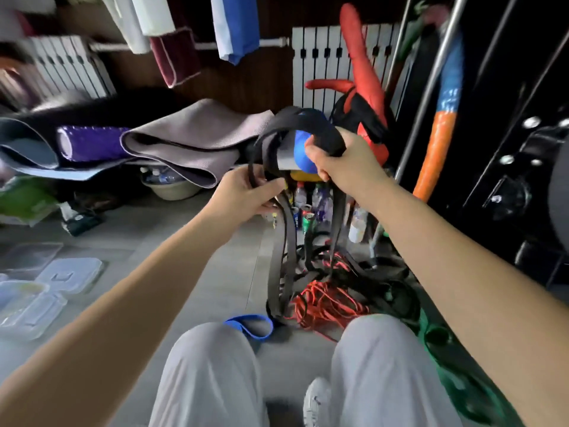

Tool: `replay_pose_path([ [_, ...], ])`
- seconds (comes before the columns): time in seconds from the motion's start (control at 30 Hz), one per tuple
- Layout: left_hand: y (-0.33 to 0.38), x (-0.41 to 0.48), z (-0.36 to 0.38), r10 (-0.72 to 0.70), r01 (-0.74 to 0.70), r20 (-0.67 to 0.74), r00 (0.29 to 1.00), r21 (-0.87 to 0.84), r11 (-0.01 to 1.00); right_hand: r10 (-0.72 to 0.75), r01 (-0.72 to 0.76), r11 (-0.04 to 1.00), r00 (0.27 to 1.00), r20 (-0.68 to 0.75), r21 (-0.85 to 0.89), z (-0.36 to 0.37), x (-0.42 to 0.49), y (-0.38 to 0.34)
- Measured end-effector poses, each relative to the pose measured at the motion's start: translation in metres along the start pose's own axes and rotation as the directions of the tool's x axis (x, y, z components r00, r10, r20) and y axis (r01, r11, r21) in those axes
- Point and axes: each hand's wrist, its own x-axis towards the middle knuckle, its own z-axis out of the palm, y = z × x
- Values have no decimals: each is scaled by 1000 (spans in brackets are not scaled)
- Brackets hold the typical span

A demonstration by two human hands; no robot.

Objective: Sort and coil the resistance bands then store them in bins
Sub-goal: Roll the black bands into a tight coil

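Observation:
A long black resistance band (278,266) hangs in loops from both raised hands down to the floor. My right hand (341,158) grips its upper loop, which arches over my fist. My left hand (246,192) pinches a thinner strand of the same band slightly lower and to the left. On the floor lie a tangle of red-orange band (326,300), more black bands (397,294), a green band (446,362) at the right, and a small blue loop band (251,326) by my left knee.
Clear plastic bins and lids (40,291) lie on the floor at left. Folded mats (184,143) are stacked behind. Bottles and cans (311,208) stand beyond the bands. A dark metal rack (505,167) stands at right. My knees (215,365) fill the bottom.

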Motion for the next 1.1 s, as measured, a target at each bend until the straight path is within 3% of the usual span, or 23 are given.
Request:
replay_pose_path([
  [0.13, 1, -17, -7, -30, 30, 6, 1000, 10, 1000, 202, -172, 929, 978, 59, -329, -3, -35, 38],
  [0.27, -20, -32, -9, -65, 64, 23, 998, 61, 996, 400, -349, 897, 902, 163, -272, 3, -100, 72],
  [0.37, -48, -43, -3, -140, 135, 24, 990, 146, 980, 473, -363, 874, 787, 395, -323, 20, -145, 89],
  [0.47, -82, -54, 4, -228, 190, 63, 972, 369, 910, 524, -424, 849, 587, 617, -316, 29, -172, 111],
  [0.53, -103, -60, 6, -291, 226, 79, 953, 452, 863, 622, -479, 779, 510, 594, -404, 27, -179, 133],
  [0.63, -133, -64, 3, -358, 274, 80, 930, 497, 823, 732, -556, 680, 553, 399, -477, 21, -180, 174],
  [0.73, -161, -57, -4, -417, 301, 87, 905, 563, 770, 806, -593, 579, 522, 280, -559, 22, -183, 214],
  [0.93, -226, -42, -2, -520, 319, 101, 848, 686, 654, 875, -568, 464, 412, 253, -680, 54, -209, 289],
  [1.1, -270, -37, 1, -504, 230, 187, 843, 722, 652, 939, -675, 338, 291, 184, -656, 96, -228, 357],
])
